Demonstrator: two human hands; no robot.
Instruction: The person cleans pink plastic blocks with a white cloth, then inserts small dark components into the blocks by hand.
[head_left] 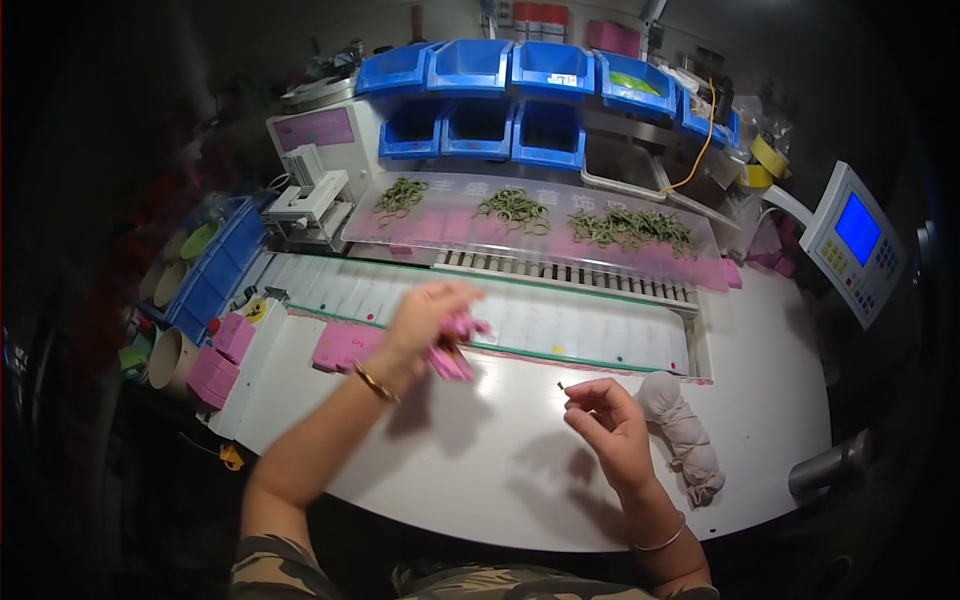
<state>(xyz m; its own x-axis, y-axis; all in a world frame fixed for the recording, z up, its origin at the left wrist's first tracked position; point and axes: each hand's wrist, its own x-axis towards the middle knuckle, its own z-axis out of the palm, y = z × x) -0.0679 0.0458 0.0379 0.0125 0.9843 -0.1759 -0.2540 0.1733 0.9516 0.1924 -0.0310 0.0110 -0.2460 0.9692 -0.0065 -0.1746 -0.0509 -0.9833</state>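
My left hand (420, 325) is raised over the white worktop and closed around a pink rubber mould (452, 362), whose parts stand apart; my fingers hide some of it. To the right, my right hand (610, 425) pinches a tiny dark olive piece (561, 386) between thumb and fingertips, held above the table. Its exact shape is too small to make out. Just left of my left wrist lies a pink block (345, 345) of the same colour. Beside my right hand is a rolled, knotted whitish cloth (683, 435).
Behind a roller conveyor (570, 273), a clear tray (460, 225) bears heaps of olive-green ring-like pieces (635, 230). Blue bins (470, 65) rise at the back. A control panel (855, 240) juts in at right, near a metal cylinder (830, 465). Pink blocks (212, 377) are stacked left.
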